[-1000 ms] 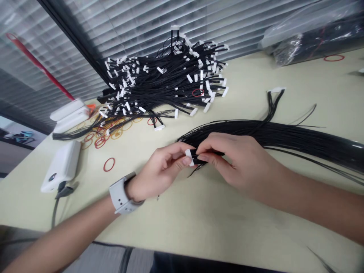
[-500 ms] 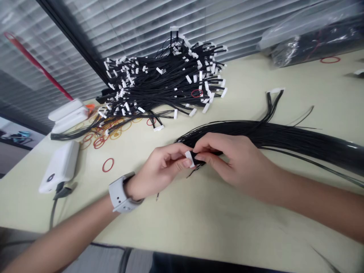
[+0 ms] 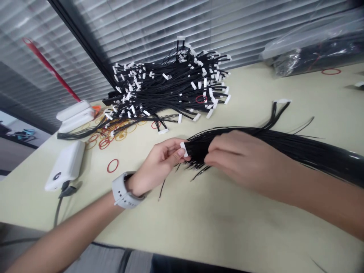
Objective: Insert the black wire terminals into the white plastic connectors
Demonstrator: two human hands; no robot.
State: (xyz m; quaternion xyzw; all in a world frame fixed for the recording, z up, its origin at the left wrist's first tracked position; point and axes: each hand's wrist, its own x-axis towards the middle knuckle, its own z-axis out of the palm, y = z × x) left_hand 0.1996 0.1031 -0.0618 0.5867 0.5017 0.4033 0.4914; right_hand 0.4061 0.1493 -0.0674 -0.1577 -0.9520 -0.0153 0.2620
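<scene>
"White power bank (image 3: 65, 167) at far left, red rubber band (image 3: 112, 165) near it. What's your left hand (image 3: 157, 167) got?"

"Its fingers (image 3: 180, 152) pinch a white connector (image 3: 184, 149) narrowly. Hold it square."

"And your right hand (image 3: 241, 161)?"

"Those fingers (image 3: 217, 153) close over the black wires (image 3: 298, 149), lying along the table (image 3: 227, 227). Smooth them straight, no tugging."

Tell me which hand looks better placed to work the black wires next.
Probably the right hand: it lies on the black wires, just behind the white connector, while the left hand is occupied pinching that connector.
</scene>
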